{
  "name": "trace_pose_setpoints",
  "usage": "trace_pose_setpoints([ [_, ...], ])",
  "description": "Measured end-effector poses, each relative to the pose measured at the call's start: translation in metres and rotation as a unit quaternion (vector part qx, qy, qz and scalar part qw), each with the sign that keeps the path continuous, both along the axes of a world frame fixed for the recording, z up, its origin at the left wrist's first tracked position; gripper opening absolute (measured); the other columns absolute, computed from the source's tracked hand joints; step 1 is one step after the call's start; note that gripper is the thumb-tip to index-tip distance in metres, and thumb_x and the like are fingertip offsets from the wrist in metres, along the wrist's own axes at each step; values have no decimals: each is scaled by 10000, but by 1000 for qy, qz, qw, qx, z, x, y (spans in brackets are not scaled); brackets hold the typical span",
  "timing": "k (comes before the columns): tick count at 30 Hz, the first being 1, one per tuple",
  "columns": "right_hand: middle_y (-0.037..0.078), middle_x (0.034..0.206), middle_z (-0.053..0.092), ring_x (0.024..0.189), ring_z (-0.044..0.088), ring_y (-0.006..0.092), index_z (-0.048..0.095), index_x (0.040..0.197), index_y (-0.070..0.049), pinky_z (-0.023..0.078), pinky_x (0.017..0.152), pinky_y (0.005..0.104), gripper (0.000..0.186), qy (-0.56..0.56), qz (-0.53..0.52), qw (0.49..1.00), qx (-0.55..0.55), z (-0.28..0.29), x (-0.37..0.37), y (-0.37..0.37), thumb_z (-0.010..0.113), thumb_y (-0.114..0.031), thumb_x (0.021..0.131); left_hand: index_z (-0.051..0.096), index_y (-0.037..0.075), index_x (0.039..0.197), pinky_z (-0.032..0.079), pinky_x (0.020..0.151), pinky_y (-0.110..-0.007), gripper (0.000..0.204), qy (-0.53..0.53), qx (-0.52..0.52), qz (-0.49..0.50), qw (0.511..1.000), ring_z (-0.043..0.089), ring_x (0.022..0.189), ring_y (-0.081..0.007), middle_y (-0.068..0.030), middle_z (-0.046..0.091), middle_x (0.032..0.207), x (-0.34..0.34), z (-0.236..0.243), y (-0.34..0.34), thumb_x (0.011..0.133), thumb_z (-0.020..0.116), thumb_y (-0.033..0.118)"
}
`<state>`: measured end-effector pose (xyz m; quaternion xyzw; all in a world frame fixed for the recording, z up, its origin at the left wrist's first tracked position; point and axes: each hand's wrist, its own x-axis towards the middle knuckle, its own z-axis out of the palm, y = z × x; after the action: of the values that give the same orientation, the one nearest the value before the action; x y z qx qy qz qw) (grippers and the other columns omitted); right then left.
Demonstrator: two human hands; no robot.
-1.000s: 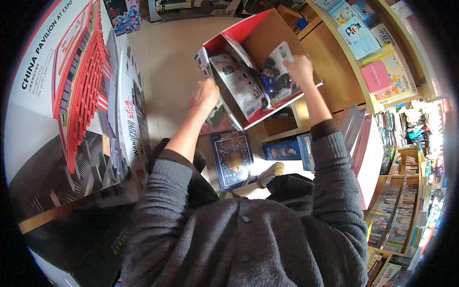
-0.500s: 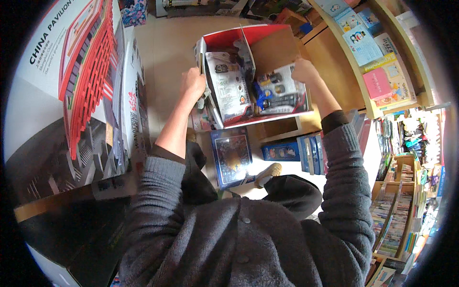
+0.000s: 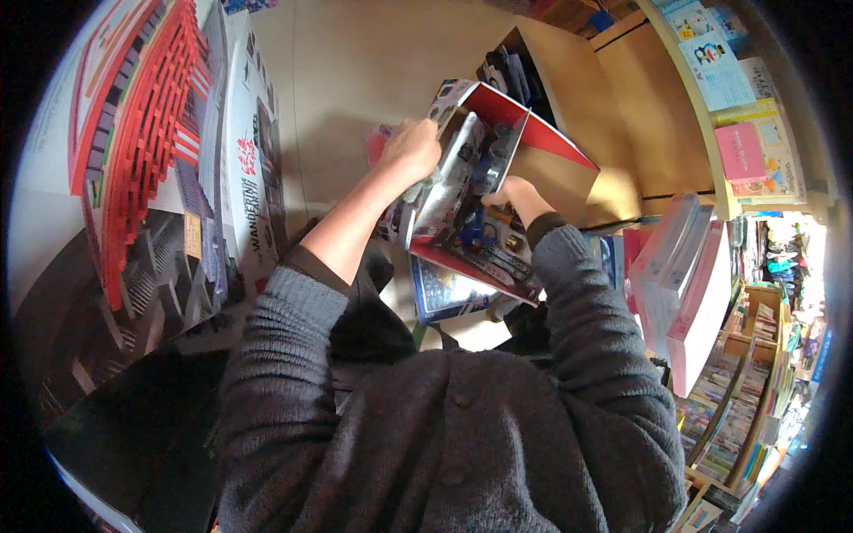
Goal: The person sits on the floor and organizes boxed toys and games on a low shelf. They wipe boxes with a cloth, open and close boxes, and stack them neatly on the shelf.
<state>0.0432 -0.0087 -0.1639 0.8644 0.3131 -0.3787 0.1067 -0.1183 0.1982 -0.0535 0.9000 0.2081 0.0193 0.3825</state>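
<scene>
While the carton [image 3: 544, 167] lay with its open face up towards the head camera half a second ago, it now stands tipped on edge, red inside wall uppermost, and has come closer to the lens. Judgement: the contents no longer rest flat; they lean towards the left hand and need holding.

Left hand [image 3: 410, 153]: fingers curled tight over the top end of a flat blister pack [image 3: 444, 194], grey-white with dark toy parts behind clear plastic. The pack sits half out of the carton's mouth, directly under those fingers.

Right hand [image 3: 520, 197]: back of the hand shows at the carton's near wall, fingers tucked inside, out of sight. I cannot tell how far they are closed or what they grip.

Packages and signs:
- Below both hands, on the floor [image 3: 355, 80]: a dark blue flat box [image 3: 444, 298], rectangular, lying face up.
- Well left of the left fingers: a large white box [image 3: 133, 178] with a red tiered building pictured on it.
- Right of the right fingers: a leaning stack of flat white and pink boxes [image 3: 684, 293].
- Above-right, on a wooden shelf [image 3: 640, 133]: a pink book [image 3: 742, 151] and pale blue picture books [image 3: 715, 67], faces outward.
</scene>
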Motion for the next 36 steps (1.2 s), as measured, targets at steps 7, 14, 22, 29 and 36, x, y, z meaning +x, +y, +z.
trace_pose_setpoints([
  [7,92,1004,595,929,561,253,572,1063,-118,431,818,363,555,-22,-168,984,54,-79,-26,-29,678,-469,646,601,7,913,448,783,-464,225,-16,51,-34,998,582,834,-390,-272,582,840,-3,-13,-7,761,448,70],
  [14,72,931,593,832,544,177,634,915,-76,421,755,302,219,178,-195,929,260,-51,-99,-77,625,-243,772,642,-34,839,498,691,-433,206,51,113,-120,985,626,793,-352,-222,625,821,8,-63,-24,726,490,47],
  [22,110,1008,576,907,538,248,621,970,-77,427,789,350,257,133,-184,970,90,-119,-113,-89,573,-210,756,625,5,911,513,657,-383,216,189,173,-114,960,641,774,-288,-175,642,838,-14,-113,-65,790,463,79],
  [29,144,1076,560,973,532,310,610,1019,-77,432,819,392,307,84,-167,982,-25,-178,-112,-120,527,-181,742,675,81,780,510,595,-364,163,212,214,-351,887,642,721,-239,-108,651,800,-38,-162,-147,754,534,160],
  [36,134,1117,564,1014,541,334,626,1019,-105,451,811,448,310,68,-66,995,-35,-184,-124,-108,511,-195,746,537,48,1091,508,667,-392,326,197,-25,-363,910,622,791,-295,-179,607,970,-67,-266,-187,853,455,255],
])
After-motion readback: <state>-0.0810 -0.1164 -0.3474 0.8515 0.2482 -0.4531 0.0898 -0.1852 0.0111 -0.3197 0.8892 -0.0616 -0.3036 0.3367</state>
